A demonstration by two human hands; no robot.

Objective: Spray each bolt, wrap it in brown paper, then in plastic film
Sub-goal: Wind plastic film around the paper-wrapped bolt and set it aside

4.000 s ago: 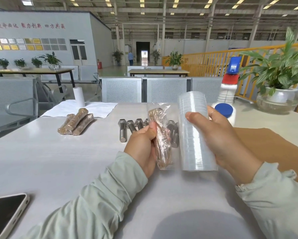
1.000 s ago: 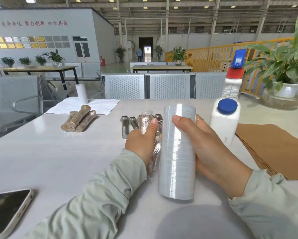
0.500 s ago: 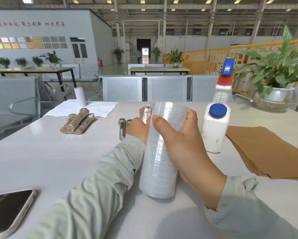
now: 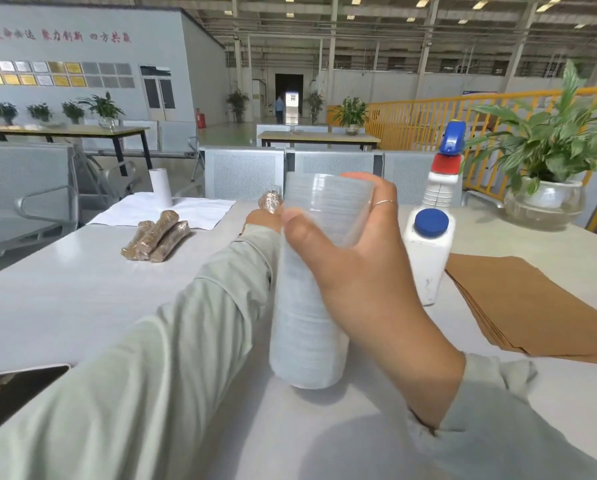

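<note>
My right hand (image 4: 356, 271) grips the roll of clear plastic film (image 4: 307, 323), held upright and raised above the white table (image 4: 65, 299). Behind the roll my left hand (image 4: 264, 220) holds a paper-wrapped bolt (image 4: 270, 200); only the bolt's film-covered top shows above the hand. The roll and my left sleeve hide the rest of the bolt and the row of bare bolts. Three wrapped bolts (image 4: 157, 235) lie together at the far left. A stack of brown paper sheets (image 4: 525, 303) lies at the right.
A white spray bottle with a blue and red trigger (image 4: 444, 174) and a white bottle with a blue cap (image 4: 428, 254) stand right of my hands. A white sheet with a paper roll (image 4: 161, 187) lies at the back left. A phone (image 4: 16, 386) lies front left. A potted plant (image 4: 546, 188) stands back right.
Both hands have risen toward the camera and shifted, the film roll circling the wrapped bolt. The roll now hides the bare bolts, which showed one second ago.
</note>
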